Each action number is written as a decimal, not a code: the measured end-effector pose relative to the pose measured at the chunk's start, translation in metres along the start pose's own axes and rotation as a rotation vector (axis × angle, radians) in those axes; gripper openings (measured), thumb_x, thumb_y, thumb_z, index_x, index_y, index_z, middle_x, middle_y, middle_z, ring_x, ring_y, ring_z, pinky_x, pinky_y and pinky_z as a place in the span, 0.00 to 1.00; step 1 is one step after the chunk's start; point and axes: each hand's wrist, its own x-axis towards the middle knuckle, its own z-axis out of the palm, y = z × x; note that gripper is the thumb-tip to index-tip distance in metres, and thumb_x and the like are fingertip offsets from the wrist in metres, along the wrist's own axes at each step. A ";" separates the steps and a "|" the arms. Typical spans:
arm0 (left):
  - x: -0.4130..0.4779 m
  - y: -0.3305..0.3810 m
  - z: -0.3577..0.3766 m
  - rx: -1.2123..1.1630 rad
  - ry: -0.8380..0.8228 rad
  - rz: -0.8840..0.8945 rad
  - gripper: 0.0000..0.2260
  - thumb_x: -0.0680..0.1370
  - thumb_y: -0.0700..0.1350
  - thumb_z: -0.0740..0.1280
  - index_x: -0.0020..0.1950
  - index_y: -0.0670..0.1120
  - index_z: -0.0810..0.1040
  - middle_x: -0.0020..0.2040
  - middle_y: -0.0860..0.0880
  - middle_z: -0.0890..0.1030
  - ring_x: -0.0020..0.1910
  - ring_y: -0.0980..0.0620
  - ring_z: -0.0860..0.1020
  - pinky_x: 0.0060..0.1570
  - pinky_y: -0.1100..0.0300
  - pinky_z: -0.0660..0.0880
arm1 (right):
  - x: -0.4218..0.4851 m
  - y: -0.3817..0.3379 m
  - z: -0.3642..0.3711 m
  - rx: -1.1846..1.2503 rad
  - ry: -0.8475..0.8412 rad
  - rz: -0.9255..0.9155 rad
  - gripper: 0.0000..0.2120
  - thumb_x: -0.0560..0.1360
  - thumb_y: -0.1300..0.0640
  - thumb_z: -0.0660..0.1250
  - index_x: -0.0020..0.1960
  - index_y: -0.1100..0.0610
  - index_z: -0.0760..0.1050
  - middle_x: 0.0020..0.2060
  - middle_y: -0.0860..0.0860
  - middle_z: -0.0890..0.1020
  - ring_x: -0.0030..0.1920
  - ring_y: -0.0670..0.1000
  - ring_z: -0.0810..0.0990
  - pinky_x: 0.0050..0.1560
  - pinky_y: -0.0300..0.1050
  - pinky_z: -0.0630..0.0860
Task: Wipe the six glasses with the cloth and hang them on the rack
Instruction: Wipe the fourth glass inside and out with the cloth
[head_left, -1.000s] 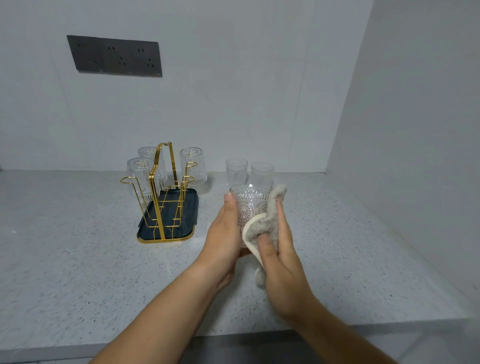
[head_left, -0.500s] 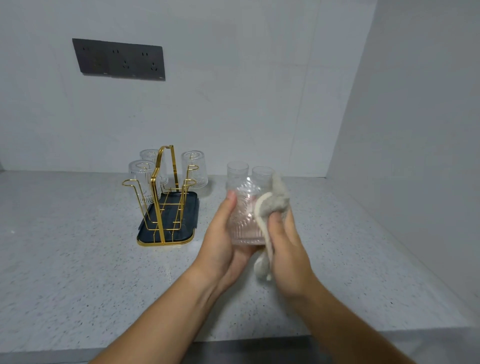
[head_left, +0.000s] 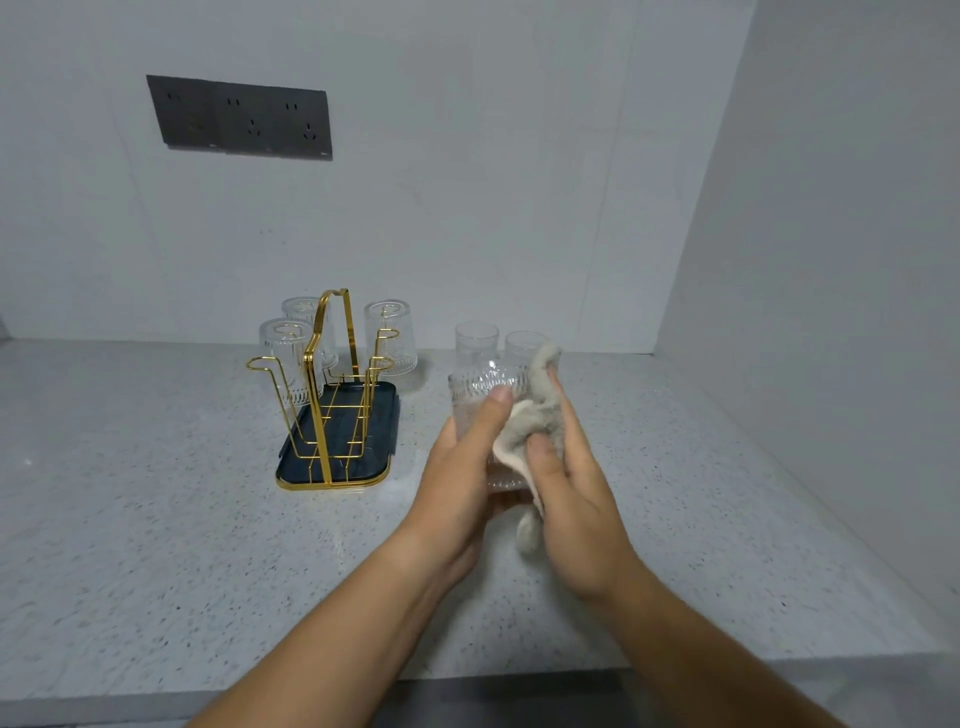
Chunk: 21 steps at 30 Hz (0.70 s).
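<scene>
My left hand (head_left: 457, 483) grips a patterned clear glass (head_left: 480, 387) held above the counter. My right hand (head_left: 576, 499) presses a grey cloth (head_left: 540, 415) against the glass's right side; the cloth's tail hangs below my palm. A gold wire rack (head_left: 330, 384) on a dark tray (head_left: 384, 410) stands to the left. Three glasses hang upside down on its far pegs: front left glass (head_left: 285, 358), back left glass (head_left: 301, 312) and right glass (head_left: 390, 338). Two more glasses (head_left: 476, 343) (head_left: 519, 345) stand upright on the counter behind my hands.
A speckled grey counter (head_left: 156, 519) runs to the front edge. White walls close in behind and on the right. A dark socket panel (head_left: 239, 117) is on the back wall.
The glass has been turned in my left hand, and my right hand has shifted the cloth over its side. The view has tilted slightly.
</scene>
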 end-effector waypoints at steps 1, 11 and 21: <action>-0.001 0.001 0.000 -0.042 -0.027 -0.053 0.27 0.76 0.60 0.68 0.68 0.43 0.80 0.59 0.41 0.85 0.55 0.42 0.84 0.55 0.44 0.81 | 0.007 -0.006 -0.004 0.039 0.005 0.046 0.27 0.82 0.43 0.57 0.81 0.39 0.58 0.79 0.41 0.66 0.76 0.42 0.68 0.75 0.46 0.69; 0.007 0.007 -0.012 0.112 0.101 0.012 0.33 0.69 0.70 0.63 0.63 0.47 0.70 0.50 0.49 0.82 0.47 0.42 0.86 0.43 0.35 0.83 | -0.022 0.016 0.003 0.049 -0.082 0.029 0.29 0.83 0.44 0.54 0.78 0.27 0.47 0.80 0.33 0.57 0.49 0.35 0.63 0.53 0.35 0.65; 0.004 0.004 -0.005 -0.008 -0.076 -0.136 0.30 0.72 0.62 0.73 0.68 0.45 0.79 0.57 0.40 0.85 0.53 0.42 0.86 0.50 0.46 0.84 | -0.009 0.002 -0.004 -0.034 -0.017 -0.018 0.24 0.87 0.48 0.55 0.80 0.35 0.54 0.76 0.29 0.61 0.65 0.36 0.75 0.62 0.35 0.69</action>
